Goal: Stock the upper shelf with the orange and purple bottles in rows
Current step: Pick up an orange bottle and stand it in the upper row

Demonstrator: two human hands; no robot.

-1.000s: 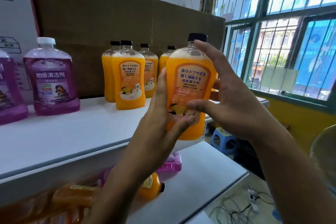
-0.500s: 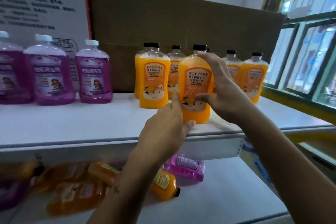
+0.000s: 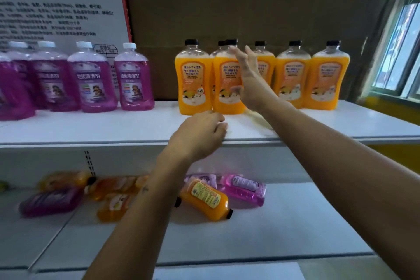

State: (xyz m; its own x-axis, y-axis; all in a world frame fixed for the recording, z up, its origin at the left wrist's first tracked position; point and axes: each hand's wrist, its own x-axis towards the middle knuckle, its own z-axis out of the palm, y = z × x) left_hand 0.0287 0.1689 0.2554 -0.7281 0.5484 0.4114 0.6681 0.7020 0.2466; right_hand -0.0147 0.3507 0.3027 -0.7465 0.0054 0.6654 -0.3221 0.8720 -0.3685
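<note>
A person's right hand (image 3: 250, 82) stood open, fingers straight, at the side of an orange bottle (image 3: 227, 79) upright in the front row on the upper shelf (image 3: 113, 129); whether the palm touched it was unclear. The left hand (image 3: 200, 134) hovered loosely curled over the shelf's front edge, holding nothing. More orange bottles (image 3: 327, 77) lined the right side, purple bottles (image 3: 134, 79) the left, all upright before cardboard sheets (image 3: 250, 11). On the lower shelf (image 3: 250, 241), an orange bottle (image 3: 204, 198) and a purple one (image 3: 245, 188) lay on their sides among others.
</note>
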